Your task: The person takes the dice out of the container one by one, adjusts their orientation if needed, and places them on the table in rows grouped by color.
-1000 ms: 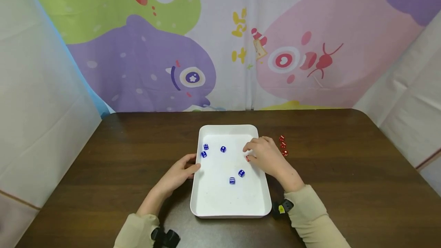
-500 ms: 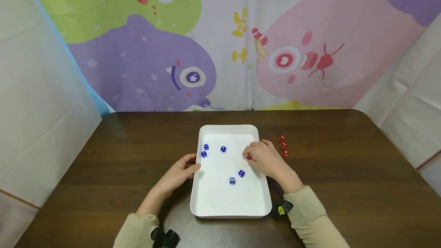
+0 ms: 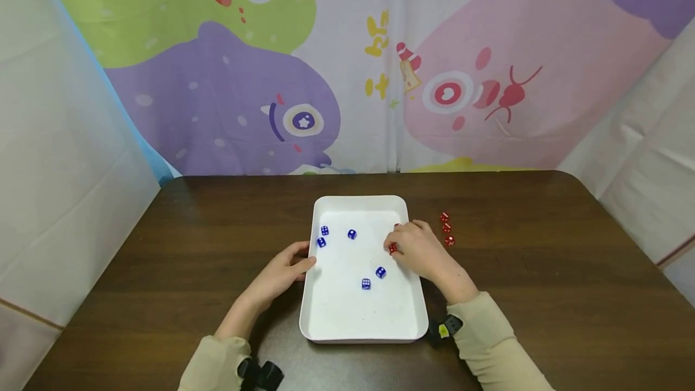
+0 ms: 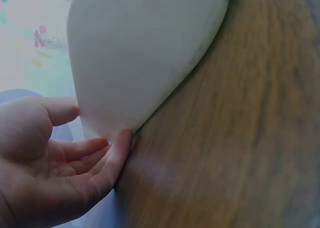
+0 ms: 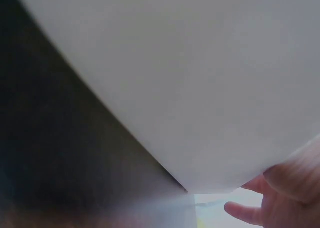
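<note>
A person's right hand (image 3: 420, 249) reaches over the right rim of a shallow white rectangular tray (image 3: 347, 318) with rounded corners. Its grip is narrow, thumb and curled fingertips pinching a small red die with white spots (image 3: 393, 248) just inside that rim. A sliver of red (image 3: 397, 225) shows past the knuckles, too small to identify. The left hand (image 3: 279, 273) holds the tray's left side, thumb at the rim, fingers against the outer wall. Inside lie five blue dice with white spots (image 3: 366, 284): two side by side near the left wall, one toward the far end, two near the middle. Right of the tray, three red dice (image 3: 447, 227) form a short column on the dark brown wood-grained worktop (image 3: 543, 258). Behind hangs a cartoon-printed cloth (image 3: 250, 95).
</note>
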### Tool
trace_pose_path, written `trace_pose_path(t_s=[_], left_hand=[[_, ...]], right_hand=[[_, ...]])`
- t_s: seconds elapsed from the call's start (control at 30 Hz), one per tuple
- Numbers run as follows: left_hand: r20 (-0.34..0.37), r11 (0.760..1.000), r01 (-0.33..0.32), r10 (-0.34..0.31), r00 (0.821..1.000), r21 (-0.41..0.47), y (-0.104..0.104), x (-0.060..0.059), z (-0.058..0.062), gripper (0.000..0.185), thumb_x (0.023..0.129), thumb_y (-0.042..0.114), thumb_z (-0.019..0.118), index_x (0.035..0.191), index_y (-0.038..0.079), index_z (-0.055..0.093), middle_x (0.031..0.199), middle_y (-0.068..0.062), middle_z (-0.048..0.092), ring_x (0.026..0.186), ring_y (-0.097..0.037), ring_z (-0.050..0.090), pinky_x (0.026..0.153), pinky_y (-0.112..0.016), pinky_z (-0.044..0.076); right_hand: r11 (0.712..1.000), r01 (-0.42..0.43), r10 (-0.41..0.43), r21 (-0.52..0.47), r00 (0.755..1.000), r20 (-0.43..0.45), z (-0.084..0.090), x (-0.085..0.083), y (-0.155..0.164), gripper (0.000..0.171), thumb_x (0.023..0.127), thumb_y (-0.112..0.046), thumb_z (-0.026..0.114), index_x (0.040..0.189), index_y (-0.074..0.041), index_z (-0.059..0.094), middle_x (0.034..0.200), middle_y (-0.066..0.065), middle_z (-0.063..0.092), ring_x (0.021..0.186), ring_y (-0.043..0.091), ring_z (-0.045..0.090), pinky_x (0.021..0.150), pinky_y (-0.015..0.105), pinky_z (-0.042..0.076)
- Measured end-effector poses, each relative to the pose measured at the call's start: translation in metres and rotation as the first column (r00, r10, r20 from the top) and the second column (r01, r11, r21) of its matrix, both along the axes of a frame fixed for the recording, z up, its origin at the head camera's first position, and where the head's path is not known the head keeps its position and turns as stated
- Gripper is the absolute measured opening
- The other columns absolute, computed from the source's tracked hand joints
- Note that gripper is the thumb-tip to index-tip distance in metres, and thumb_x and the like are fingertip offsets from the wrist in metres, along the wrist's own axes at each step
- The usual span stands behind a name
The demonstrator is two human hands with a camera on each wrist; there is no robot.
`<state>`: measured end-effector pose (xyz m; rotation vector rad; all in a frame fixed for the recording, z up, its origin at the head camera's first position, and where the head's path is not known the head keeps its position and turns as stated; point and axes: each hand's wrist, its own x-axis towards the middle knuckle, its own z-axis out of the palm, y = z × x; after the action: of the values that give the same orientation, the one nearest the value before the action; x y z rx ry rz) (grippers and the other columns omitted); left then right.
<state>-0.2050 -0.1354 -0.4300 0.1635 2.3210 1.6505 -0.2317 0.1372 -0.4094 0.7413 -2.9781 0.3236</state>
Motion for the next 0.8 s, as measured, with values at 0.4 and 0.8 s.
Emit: trace_pose_path(t_s=[0.4, 0.8], left_hand=[[0.006, 1.000, -0.003, 0.003, 1.000, 0.001, -0.0001, -0.0002, 0.0003, 0.050, 0.092, 0.023, 0.053, 0.134, -0.001, 0.037, 0.122, -0.019, 0.049, 0.102, -0.025, 0.054, 0.082, -0.037, 0.050], [0.007, 1.000, -0.008, 0.008, 1.000, 0.004, 0.0008, -0.0001, -0.0004, 0.048, 0.092, 0.021, 0.053, 0.133, -0.002, 0.038, 0.121, -0.020, 0.049, 0.100, -0.024, 0.055, 0.082, -0.036, 0.050]], right_hand=[[1.000, 0.001, -0.001, -0.015, 1.000, -0.006, 0.0004, -0.0004, 0.0006, 0.006, 0.080, -0.014, 0.069, 0.085, -0.016, 0.069, 0.094, 0.000, 0.068, 0.104, 0.023, 0.056, 0.102, 0.054, 0.028], [0.999, -0.037, 0.037, -0.034, 0.999, -0.011, 0.0091, -0.0001, 0.0062, 0.011, 0.081, -0.015, 0.068, 0.091, -0.013, 0.071, 0.095, 0.000, 0.067, 0.099, 0.020, 0.059, 0.102, 0.053, 0.029]])
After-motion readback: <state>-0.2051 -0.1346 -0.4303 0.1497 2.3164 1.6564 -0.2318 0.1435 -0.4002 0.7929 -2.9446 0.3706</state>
